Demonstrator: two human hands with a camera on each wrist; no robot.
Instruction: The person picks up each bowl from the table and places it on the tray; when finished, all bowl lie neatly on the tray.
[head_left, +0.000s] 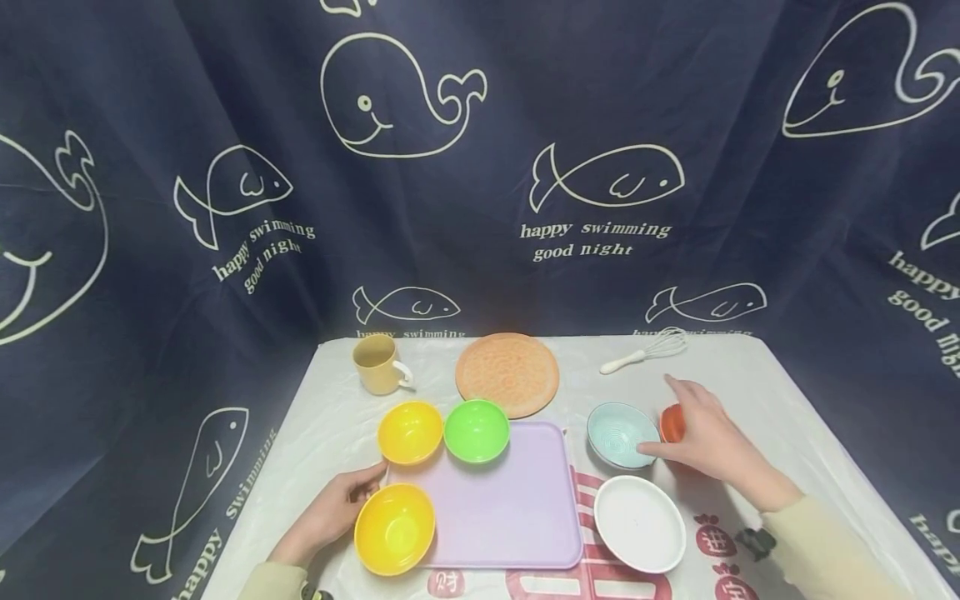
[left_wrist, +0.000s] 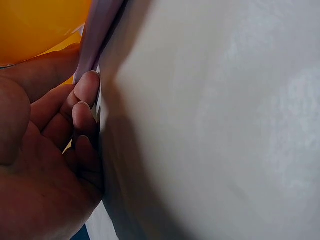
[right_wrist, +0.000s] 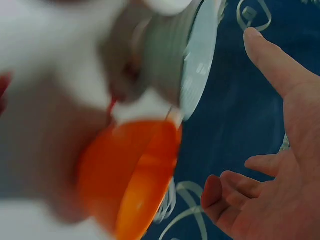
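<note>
Right hand [head_left: 707, 439], fingers released, by orange bowl [head_left: 672, 422], 3 o'clock of pale-blue bowl [head_left: 619, 432]. Left hand [head_left: 336, 507] at lilac tray [head_left: 510, 510], 9 o'clock edge; grasp I can't tell.

Along the far edge of the table [head_left: 318, 437] are a tan mug [head_left: 377, 367], a round orange-brown board [head_left: 507, 372] and a balloon whisk [head_left: 647, 353]. Behind them hangs a navy curtain [head_left: 450, 225] printed with whales, fish and "happy swimming".
</note>
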